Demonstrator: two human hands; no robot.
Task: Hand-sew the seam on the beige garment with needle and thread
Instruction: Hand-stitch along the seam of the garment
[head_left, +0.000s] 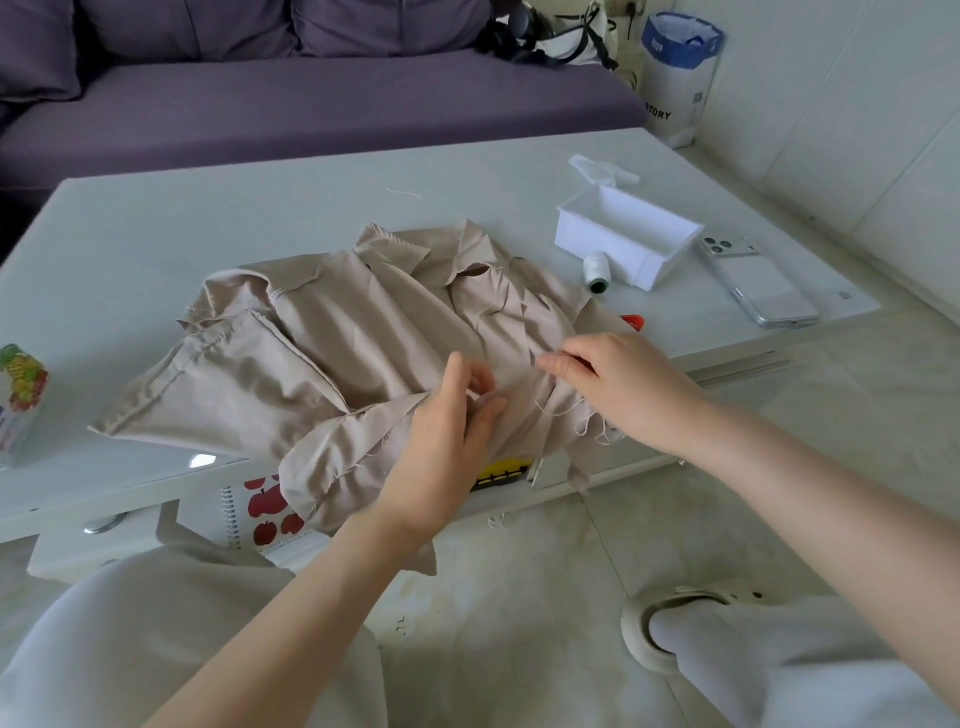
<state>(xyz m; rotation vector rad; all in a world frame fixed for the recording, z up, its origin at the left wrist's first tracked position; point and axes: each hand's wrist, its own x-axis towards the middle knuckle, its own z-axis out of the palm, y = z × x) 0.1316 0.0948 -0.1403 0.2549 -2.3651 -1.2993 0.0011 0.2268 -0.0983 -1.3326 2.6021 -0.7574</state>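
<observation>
The beige garment lies crumpled on the white table, its near edge hanging over the front. My left hand grips a fold of the garment at the table's front edge. My right hand is just to the right, thumb and forefinger pinching something thin at the cloth near a small dark needle. Loose pale thread ends dangle from the frayed edge below my right hand. A white thread spool lies behind the garment.
A white open box and a phone sit at the table's right. A small red object peeks out by the garment. A printed carton stands at the left edge. A purple sofa is behind. My knees and a slipper are below.
</observation>
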